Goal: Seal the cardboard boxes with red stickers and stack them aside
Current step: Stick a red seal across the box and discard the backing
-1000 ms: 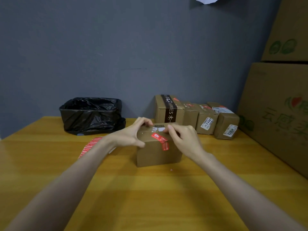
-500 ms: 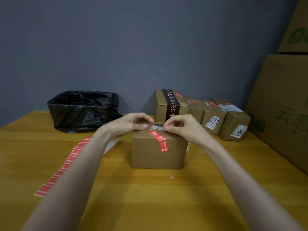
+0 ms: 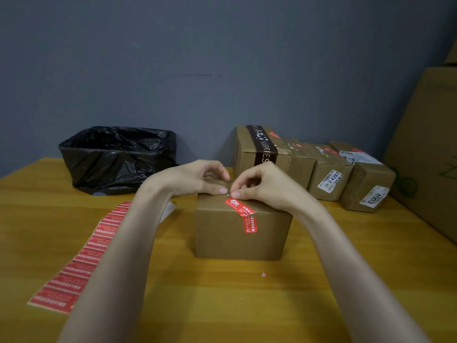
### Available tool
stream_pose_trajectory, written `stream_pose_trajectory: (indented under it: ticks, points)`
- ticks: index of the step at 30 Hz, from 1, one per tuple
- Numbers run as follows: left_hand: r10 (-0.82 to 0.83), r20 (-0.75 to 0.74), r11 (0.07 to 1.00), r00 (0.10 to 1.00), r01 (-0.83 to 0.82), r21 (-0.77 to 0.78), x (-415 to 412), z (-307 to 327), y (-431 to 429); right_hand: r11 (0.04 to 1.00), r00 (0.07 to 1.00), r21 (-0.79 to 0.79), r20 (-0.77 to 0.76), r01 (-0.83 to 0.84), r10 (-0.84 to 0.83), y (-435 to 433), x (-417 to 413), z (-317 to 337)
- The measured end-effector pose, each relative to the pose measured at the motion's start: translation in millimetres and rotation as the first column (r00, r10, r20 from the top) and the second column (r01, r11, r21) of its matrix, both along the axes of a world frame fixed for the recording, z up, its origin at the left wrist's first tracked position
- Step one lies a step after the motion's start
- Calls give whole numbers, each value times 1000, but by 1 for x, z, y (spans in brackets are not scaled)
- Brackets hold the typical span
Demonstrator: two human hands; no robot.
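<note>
A small cardboard box [image 3: 241,227] is shown on a wooden table [image 3: 222,305], directly beneath both hands, with the left hand [image 3: 195,178] and the right hand [image 3: 262,185] brought together over the near top edge, thumb tips almost touching. Something small and pale appears to be pinched between the thumbs and forefingers; whether it is a sticker or a scrap of backing cannot be told. One red sticker [image 3: 243,214] is already folded over the edge just below the right thumb, running from the lid onto the front face. The sealing step is judged to be in hand, not the stacking. A strip of red stickers [image 3: 84,256] is laid out under the left forearm, and a row of sealed boxes [image 3: 311,167] is seen beyond the right hand, against the wall. For the next move, firm pressing along the seam would be called for, then a two-handed lift toward that row.
</note>
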State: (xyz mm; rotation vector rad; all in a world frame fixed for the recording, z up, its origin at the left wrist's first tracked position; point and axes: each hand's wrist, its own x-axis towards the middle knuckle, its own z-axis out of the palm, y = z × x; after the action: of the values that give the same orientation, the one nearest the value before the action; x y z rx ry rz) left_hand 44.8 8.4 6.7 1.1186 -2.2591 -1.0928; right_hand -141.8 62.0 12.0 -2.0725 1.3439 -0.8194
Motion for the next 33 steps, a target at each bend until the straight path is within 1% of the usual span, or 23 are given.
stream_pose_trajectory:
  ticks: [5, 14, 20, 25, 30, 32, 33]
  points:
    - [8, 123, 998, 992, 0, -65, -4, 5, 4, 999, 999, 19, 20, -28, 28, -1, 0, 0]
    - [13, 112, 998, 994, -6, -68, -3, 4, 4, 994, 999, -105, -29, 23, -26, -1, 7, -2]
    - [8, 57, 1000, 998, -8, -15, -1, 1, 5, 992, 998, -118, -36, 49, -53, 5, 8, -4]
    - [14, 52, 1000, 999, -13, -19, -1, 1, 6, 990, 990, -134, -127, 47, -64, 8, 11, -4]
    - [10, 65, 999, 998, -8, -34, -2, 3, 8, 992, 975, -127, -219, -13, -16, 10, 11, -4]
    - [11, 65, 999, 998, -9, -36, -2, 4, 8, 993, 978, -119, -211, -28, 2, 9, 9, -5]
    - [14, 65, 999, 998, -12, -38, -2, 4, 8, 993, 983, -112, -183, -30, 9, 9, 8, -5]
